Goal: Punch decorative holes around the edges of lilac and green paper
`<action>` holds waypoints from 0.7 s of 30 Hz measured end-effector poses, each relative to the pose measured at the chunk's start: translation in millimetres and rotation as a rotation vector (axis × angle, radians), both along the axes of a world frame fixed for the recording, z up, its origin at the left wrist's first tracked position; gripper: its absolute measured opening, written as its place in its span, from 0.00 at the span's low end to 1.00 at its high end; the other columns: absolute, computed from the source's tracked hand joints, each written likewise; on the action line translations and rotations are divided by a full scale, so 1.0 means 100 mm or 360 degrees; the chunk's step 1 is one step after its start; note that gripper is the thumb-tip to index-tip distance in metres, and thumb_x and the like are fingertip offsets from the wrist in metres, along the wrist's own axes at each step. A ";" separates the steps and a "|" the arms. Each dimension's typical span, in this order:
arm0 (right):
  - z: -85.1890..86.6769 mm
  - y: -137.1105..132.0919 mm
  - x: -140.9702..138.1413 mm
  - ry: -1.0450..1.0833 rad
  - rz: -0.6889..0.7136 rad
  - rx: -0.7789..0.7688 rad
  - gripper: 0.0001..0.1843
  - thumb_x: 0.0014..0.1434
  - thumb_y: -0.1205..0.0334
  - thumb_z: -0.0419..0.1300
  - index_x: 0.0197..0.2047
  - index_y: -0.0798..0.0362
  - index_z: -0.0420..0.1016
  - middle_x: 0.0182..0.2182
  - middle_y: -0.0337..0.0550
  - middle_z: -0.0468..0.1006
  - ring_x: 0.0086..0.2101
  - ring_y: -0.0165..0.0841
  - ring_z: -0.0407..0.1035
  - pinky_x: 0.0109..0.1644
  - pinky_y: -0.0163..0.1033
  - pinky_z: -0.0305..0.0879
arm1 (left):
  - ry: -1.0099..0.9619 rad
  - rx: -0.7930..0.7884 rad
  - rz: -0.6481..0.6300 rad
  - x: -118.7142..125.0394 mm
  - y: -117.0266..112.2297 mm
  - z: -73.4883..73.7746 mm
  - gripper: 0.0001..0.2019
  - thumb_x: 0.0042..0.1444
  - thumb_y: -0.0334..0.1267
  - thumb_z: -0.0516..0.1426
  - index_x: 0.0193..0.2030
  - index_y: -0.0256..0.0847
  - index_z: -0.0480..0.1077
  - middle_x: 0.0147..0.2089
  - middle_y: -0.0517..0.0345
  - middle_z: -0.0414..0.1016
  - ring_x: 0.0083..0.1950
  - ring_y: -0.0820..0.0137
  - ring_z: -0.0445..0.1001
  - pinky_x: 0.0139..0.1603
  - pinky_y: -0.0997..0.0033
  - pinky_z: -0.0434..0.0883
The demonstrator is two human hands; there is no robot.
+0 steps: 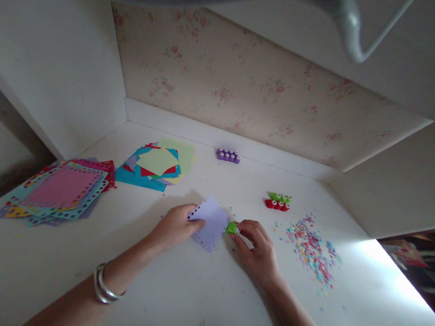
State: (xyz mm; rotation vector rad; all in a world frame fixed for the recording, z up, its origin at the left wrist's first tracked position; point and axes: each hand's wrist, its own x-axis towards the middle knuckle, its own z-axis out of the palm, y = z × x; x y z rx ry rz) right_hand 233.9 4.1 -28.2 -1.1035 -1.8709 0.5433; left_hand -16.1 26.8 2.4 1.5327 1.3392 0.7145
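Note:
Between thumb and fingers, my left hand [180, 223] grips a pale purple sheet of paper [213, 221] by its left corner. Small punched holes run along two of the sheet's edges. My right hand [257, 245] is closed on a small green paper punch [232, 227], which sits against the right edge of the sheet. How far the paper reaches into the punch is hidden. Further right on the table lie another green punch set [279, 197] and a red one [277, 205], side by side. A group of purple punches [228, 155] stands near the wall.
At the far left lies a pile of coloured sheets with punched borders [63, 187]. Beside it is a stack of coloured paper [157, 162]. Loose paper confetti [313, 251] is heaped at the right. A grey curved pipe [346, 27] crosses the top.

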 end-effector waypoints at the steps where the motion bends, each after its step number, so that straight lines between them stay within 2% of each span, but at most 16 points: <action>1: 0.00 0.00 0.00 -0.0002 -0.0007 0.0006 0.13 0.61 0.68 0.61 0.48 0.44 0.73 0.44 0.46 0.74 0.43 0.37 0.74 0.45 0.46 0.80 | -0.0002 0.0000 0.0000 0.00 0.00 0.00 0.11 0.54 0.42 0.56 0.37 0.37 0.73 0.32 0.58 0.77 0.34 0.65 0.72 0.32 0.72 0.60; 12: -0.05 0.00 0.01 -0.0121 -0.0019 0.0088 0.14 0.61 0.68 0.61 0.49 0.44 0.72 0.44 0.47 0.75 0.44 0.38 0.74 0.46 0.49 0.79 | 0.0048 0.0034 -0.0007 -0.01 0.00 -0.01 0.11 0.54 0.42 0.56 0.37 0.36 0.73 0.33 0.56 0.78 0.34 0.65 0.73 0.31 0.72 0.59; 21: -0.06 0.00 -0.01 -0.0207 0.0003 0.0150 0.12 0.62 0.68 0.61 0.49 0.47 0.72 0.44 0.46 0.75 0.43 0.35 0.74 0.46 0.44 0.78 | 0.0169 0.0113 -0.0062 0.02 -0.03 -0.02 0.10 0.54 0.40 0.57 0.38 0.38 0.74 0.36 0.55 0.81 0.35 0.65 0.76 0.32 0.72 0.65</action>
